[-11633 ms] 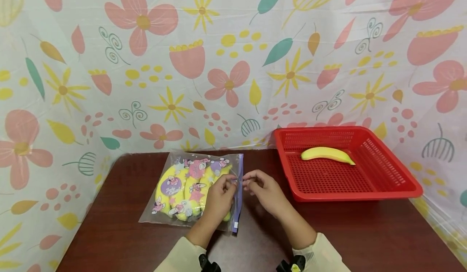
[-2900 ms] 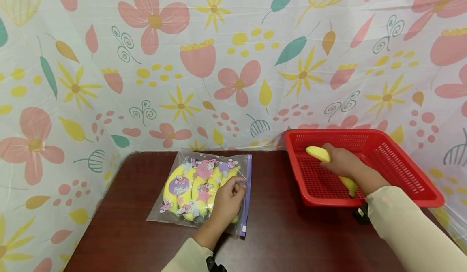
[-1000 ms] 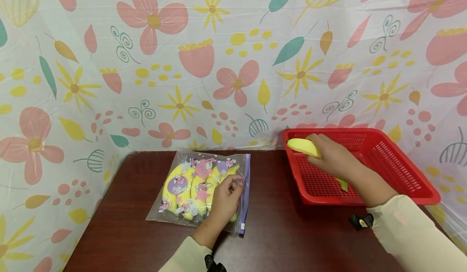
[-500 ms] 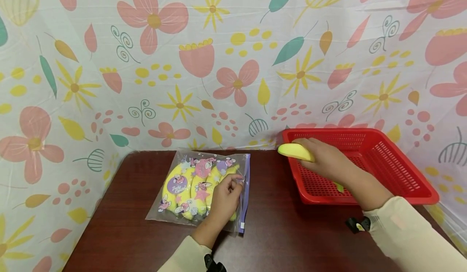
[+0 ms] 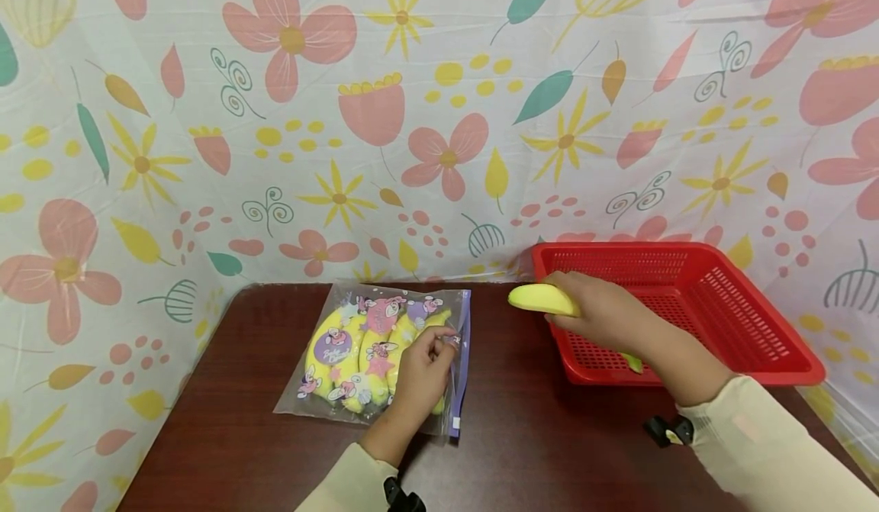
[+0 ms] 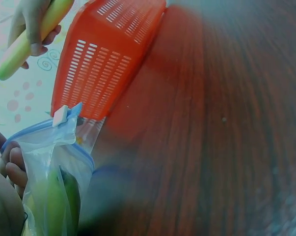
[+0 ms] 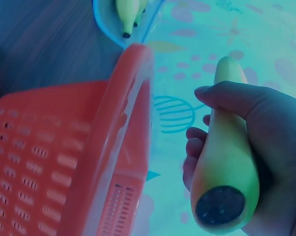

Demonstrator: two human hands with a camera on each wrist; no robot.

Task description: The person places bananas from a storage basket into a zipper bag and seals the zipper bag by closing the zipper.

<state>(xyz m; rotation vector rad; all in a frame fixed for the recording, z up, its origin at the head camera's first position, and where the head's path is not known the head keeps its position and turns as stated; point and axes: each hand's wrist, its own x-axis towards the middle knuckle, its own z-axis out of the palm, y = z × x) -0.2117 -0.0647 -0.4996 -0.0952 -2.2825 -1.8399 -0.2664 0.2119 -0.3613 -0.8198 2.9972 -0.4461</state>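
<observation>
Head view: a banana (image 5: 544,299) is held above the basket's (image 5: 693,376) left side.
It is gripped mid-length by the right hand (image 5: 596,307), apparently for balance, tip pointed left; the bag (image 5: 462,371), at left, is pinched at its edge by the left hand (image 5: 422,368), seemingly to raise its mouth; more bananas (image 5: 371,342) are packed side by side inside; over the basket's floor, the held banana's stem (image 5: 632,363) is seen.

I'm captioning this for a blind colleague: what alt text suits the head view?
A person's right hand holds a banana near the left rim of a red perforated basket; the left hand grips the zip edge of a clear printed bag of bananas on a dark table.
</observation>
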